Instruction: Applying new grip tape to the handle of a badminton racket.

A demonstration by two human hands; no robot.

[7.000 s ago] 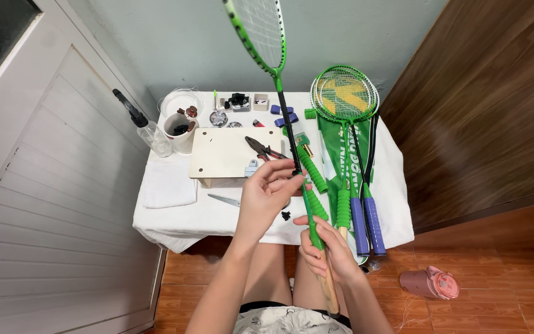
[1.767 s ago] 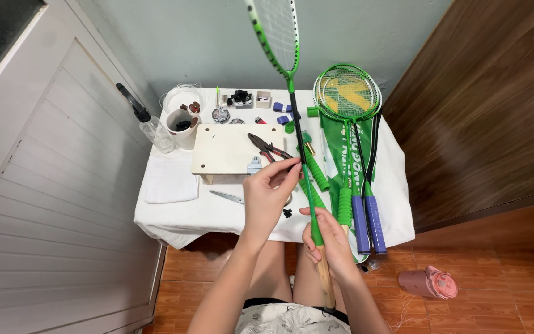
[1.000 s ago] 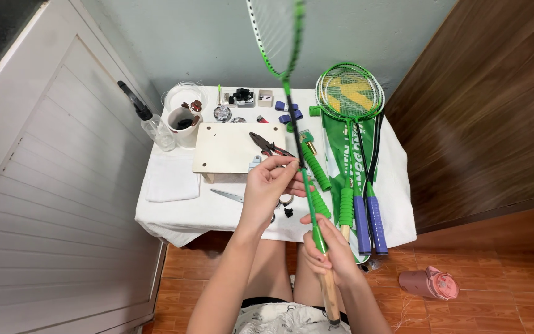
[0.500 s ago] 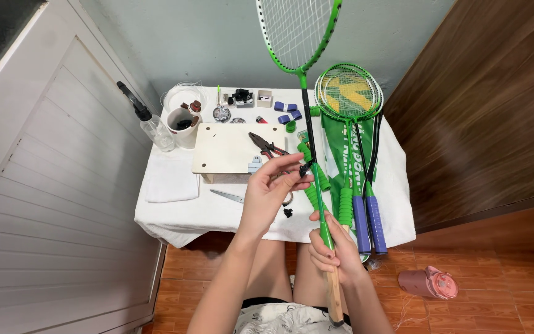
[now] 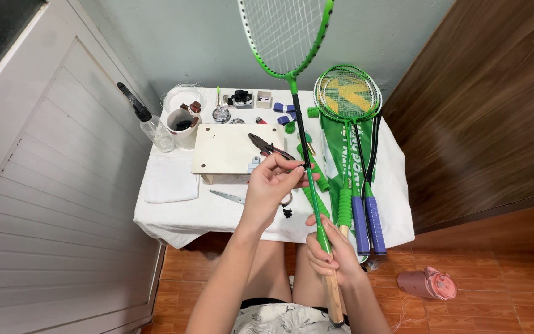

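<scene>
I hold a green badminton racket (image 5: pixel 287 38) upright over a small table. My right hand (image 5: pixel 333 255) grips its bare wooden handle near the green cone. My left hand (image 5: pixel 274 184) pinches the thin shaft about halfway up, fingertips on a small dark piece at the shaft. The strung head reaches past the top of the frame. Black pliers (image 5: pixel 267 146) lie on a light wooden board (image 5: pixel 233 148) just beyond my left hand. Scissors (image 5: pixel 230 197) lie on the white cloth by my left wrist.
More green rackets (image 5: pixel 347 99) with purple grips lie on a green bag at the table's right. A spray bottle (image 5: pixel 148 127), a white cup (image 5: pixel 183 127), small boxes and blue grip rolls (image 5: pixel 284 107) stand at the back. White louvred door left, wooden panel right, pink bottle (image 5: pixel 424 284) on the floor.
The racket has been turned about its shaft, so its head now shows nearly face-on, and it leans a little more to the right. My left hand stays pinched on the shaft.
</scene>
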